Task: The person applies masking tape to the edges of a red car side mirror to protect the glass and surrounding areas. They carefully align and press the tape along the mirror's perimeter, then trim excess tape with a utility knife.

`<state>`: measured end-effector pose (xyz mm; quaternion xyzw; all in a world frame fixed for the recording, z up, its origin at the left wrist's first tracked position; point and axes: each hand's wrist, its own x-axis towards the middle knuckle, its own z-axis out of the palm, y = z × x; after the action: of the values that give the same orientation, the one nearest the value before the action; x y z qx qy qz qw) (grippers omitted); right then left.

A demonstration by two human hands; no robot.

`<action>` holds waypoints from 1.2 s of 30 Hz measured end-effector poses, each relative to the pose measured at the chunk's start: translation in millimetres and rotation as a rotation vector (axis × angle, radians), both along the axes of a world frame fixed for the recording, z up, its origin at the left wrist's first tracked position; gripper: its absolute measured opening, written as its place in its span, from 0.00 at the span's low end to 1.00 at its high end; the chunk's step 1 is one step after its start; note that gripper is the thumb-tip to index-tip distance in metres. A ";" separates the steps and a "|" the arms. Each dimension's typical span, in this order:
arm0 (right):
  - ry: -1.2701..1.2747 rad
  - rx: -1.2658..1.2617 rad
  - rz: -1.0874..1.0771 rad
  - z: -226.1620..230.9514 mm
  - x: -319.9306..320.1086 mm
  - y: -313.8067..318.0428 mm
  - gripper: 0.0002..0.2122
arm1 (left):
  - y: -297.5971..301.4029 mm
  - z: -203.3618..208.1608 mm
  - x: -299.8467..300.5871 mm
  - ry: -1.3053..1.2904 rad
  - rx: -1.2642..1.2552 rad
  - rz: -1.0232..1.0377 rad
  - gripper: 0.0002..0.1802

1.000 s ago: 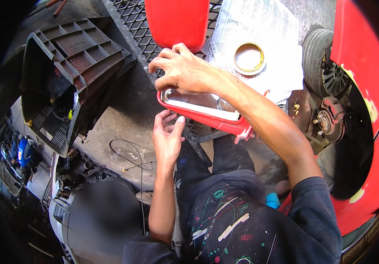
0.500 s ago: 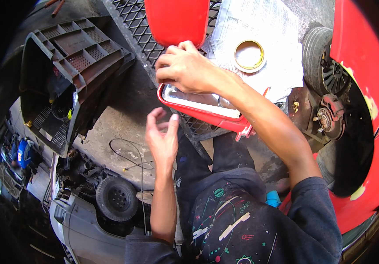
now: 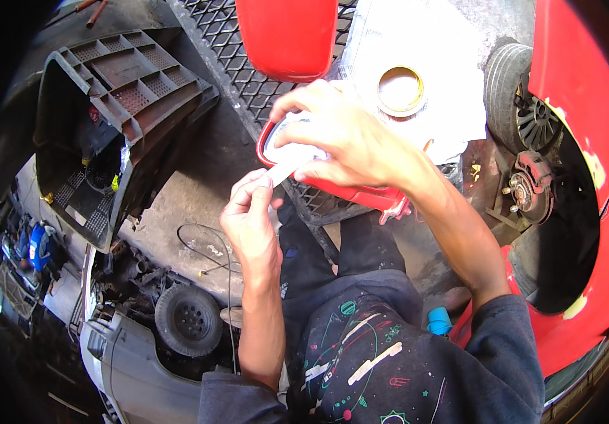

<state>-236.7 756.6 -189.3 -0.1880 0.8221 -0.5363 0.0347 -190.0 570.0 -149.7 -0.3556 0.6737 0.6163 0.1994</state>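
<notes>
A red car side-mirror housing (image 3: 350, 192) lies in front of me, its pale-covered mirror face partly hidden by my right hand. My left hand (image 3: 253, 215) is closed, pinching a short pale strip of tape (image 3: 284, 169) between thumb and fingers at the housing's near-left rim. Over the housing, my right hand (image 3: 347, 134) has its fingers and thumb apart. Its thumb is beside the strip; whether they touch is hard to tell in the glare. Beyond it lies a roll of tape (image 3: 382, 92) on white paper (image 3: 453, 92).
A second red part (image 3: 287, 35) rests on the black metal mesh (image 3: 216, 28). At left stands a dark plastic crate (image 3: 135, 92). Along the right are a red car body panel (image 3: 580, 63), a tyre (image 3: 506, 88) and an exposed brake hub (image 3: 534, 194). A loose wheel (image 3: 188, 319) sits lower left.
My right hand has moved down from the housing's far edge and spread its fingers. My left hand has closed from open and now pinches the tape strip.
</notes>
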 end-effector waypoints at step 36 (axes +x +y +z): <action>0.354 0.234 0.254 -78.2 -24.5 -31.8 0.05 | 11.8 11.4 19.3 -0.150 -0.179 -0.459 0.36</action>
<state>-261.2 724.8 -267.6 -0.3757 0.8417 -0.3873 -0.0211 -170.7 581.9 -138.4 -0.2544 0.7719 0.4649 0.3512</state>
